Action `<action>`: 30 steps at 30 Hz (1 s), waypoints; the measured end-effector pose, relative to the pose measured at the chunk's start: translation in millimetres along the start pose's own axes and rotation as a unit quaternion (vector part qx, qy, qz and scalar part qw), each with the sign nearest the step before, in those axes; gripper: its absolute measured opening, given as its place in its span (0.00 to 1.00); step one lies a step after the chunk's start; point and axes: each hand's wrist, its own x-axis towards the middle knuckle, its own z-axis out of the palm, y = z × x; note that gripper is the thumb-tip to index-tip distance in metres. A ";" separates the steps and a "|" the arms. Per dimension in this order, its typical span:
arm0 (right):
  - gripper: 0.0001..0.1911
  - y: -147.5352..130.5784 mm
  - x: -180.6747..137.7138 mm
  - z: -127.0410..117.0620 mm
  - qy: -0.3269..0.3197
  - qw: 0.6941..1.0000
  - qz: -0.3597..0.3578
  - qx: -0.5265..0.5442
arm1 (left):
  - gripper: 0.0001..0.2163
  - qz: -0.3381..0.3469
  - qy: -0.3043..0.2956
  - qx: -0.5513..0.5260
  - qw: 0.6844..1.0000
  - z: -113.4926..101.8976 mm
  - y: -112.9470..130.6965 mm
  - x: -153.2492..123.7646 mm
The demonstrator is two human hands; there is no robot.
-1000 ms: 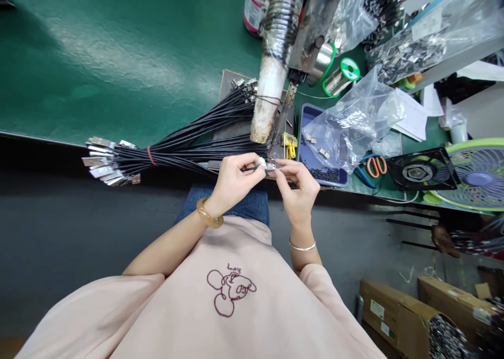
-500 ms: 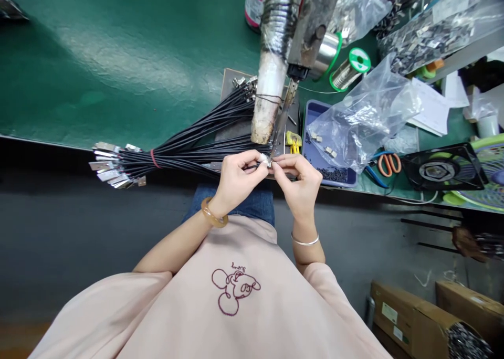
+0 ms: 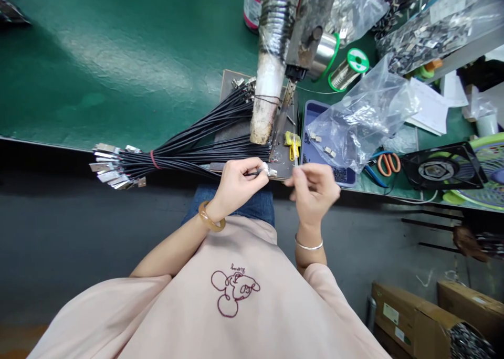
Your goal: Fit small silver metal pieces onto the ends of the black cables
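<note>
My left hand [image 3: 236, 183] pinches the end of a thin black cable with a small metal connector [image 3: 270, 171] at its tip, held at the near edge of the green bench [image 3: 118, 60]. My right hand [image 3: 315, 188] hovers just right of that connector, apart from it, fingers curled and blurred by motion. A bundle of black cables [image 3: 189, 144] tied with a red band lies across the bench edge, its metal plugs [image 3: 110, 165] fanned out at the left.
A foil-wrapped machine head [image 3: 275, 49] hangs above the work spot over a dark plate [image 3: 281, 151]. A blue tray [image 3: 326, 162] with a clear plastic bag [image 3: 362, 117], solder spools [image 3: 348, 67], orange scissors [image 3: 388, 162], fans and cardboard boxes [image 3: 409, 317] lie to the right.
My right hand has let go of the connector and drawn back to the right. My left hand still holds the cable end in about the same place.
</note>
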 end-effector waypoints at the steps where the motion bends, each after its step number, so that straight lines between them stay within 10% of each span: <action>1: 0.08 -1.8 -0.7 -4.9 0.062 0.997 -0.033 -0.021 | 0.05 0.005 -0.016 0.010 1.000 -1.3 0.2 -1.9; 4: 0.07 -7.3 2.2 -20.9 0.161 0.982 -0.089 -0.043 | 0.05 0.039 -0.080 0.064 0.994 -7.0 -0.6 -8.5; 9: 0.06 9.1 25.2 -42.7 -0.017 0.995 0.027 -0.094 | 0.05 0.078 -0.103 0.094 0.987 -15.7 -8.0 -18.6; 13: 0.07 46.6 54.3 -48.0 -0.044 0.964 0.021 -0.261 | 0.05 0.124 -0.012 0.033 0.992 -21.9 -11.3 -18.0; 17: 0.04 73.2 84.0 -40.3 -0.052 0.918 0.004 -0.394 | 0.07 0.224 0.091 0.240 0.940 -30.9 -13.2 -5.1; 22: 0.04 81.1 99.8 -28.5 -0.110 0.885 0.007 -0.453 | 0.09 0.223 0.047 0.409 0.883 -36.8 -20.9 8.8; 30: 0.09 60.6 70.9 -33.5 -0.007 0.957 -0.060 -0.282 | 0.09 0.283 0.059 0.276 0.917 -40.3 -27.0 -2.3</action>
